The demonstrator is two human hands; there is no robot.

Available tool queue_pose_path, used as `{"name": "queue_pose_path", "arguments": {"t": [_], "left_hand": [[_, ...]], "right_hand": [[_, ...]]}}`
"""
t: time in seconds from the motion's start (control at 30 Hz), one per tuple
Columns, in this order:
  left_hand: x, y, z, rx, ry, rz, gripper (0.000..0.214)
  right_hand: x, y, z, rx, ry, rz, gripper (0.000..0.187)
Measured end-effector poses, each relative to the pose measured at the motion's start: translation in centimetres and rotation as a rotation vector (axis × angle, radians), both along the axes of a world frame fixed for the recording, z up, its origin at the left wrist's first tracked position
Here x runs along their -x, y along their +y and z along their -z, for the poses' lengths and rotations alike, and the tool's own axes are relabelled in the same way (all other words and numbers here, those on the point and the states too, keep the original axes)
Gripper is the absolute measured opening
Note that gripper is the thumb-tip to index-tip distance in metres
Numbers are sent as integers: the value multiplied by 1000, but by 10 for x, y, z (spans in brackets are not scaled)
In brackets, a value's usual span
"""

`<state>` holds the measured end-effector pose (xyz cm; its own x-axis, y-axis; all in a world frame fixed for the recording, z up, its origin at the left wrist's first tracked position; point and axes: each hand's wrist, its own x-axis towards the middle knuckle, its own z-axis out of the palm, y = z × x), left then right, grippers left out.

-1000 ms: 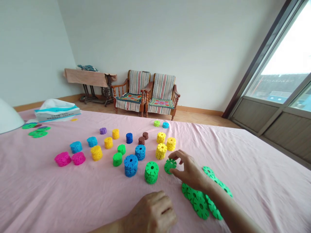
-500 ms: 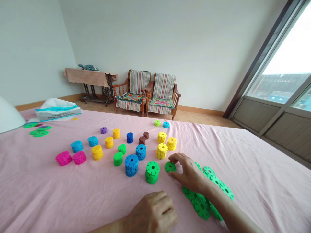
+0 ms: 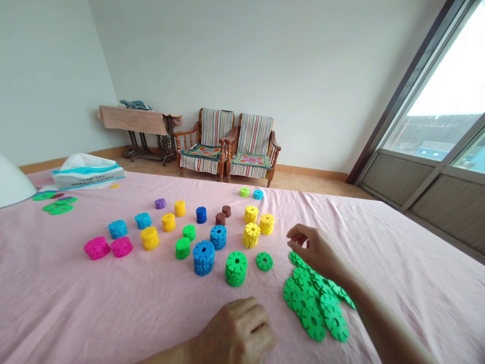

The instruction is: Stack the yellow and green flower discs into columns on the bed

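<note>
My right hand point(image 3: 308, 245) hovers over the upper edge of a loose pile of green notched discs point(image 3: 314, 318), its thumb and fingers curved and apart, with nothing seen between them. To its left, a low stack of green discs point(image 3: 264, 261) lies on the cloth, apart from the fingers. Beside that stands a taller green stack point(image 3: 236, 269). My left hand point(image 3: 238, 328) rests on the cloth in front of this stack. Its fingers are curled into a loose fist, and no object shows in it.
Stacks of yellow point(image 3: 251, 235), blue point(image 3: 203, 258), pink point(image 3: 96, 248) and other discs are spread over the pink cloth point(image 3: 125, 303). A tissue pack point(image 3: 89, 174) and loose discs point(image 3: 60, 205) lie at far left, near a white rounded object point(image 3: 13, 184). Two chairs point(image 3: 206, 146) stand beyond.
My right hand has let go of the low green stack and moved right, over the pile's upper edge. My left hand has stayed in place.
</note>
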<state>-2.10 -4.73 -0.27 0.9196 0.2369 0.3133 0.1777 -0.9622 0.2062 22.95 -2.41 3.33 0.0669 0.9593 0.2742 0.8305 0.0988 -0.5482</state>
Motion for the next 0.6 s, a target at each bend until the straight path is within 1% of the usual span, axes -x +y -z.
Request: {"name": "queue_pose_path", "arguments": {"t": [0.03,0.1,0.2,0.27,0.4,0.53,0.6], "left_hand": [[0,0,0,7,-5,2,18],[1,0,0,19,-22,4,17],[1,-1,0,34,-45,0,17],[1,-1,0,38,-49,-2,19],[1,-1,0,39,-49,-7,20],[0,1,2,43,-59,-11,19],[0,1,3,44,-63,-5,18]], "right_hand": [[-7,-2,-2,62,-53,14,6],[-19,-7,-4,188,-165,12,11],[-27,-13,-4,286,-284,18,20],[-29,-15,-3,307,-324,21,24],[-27,-15,-2,338,-368,8,20],[-20,-13,1,309,-437,1,15],[-16,-12,2,298,-462,20,12]]}}
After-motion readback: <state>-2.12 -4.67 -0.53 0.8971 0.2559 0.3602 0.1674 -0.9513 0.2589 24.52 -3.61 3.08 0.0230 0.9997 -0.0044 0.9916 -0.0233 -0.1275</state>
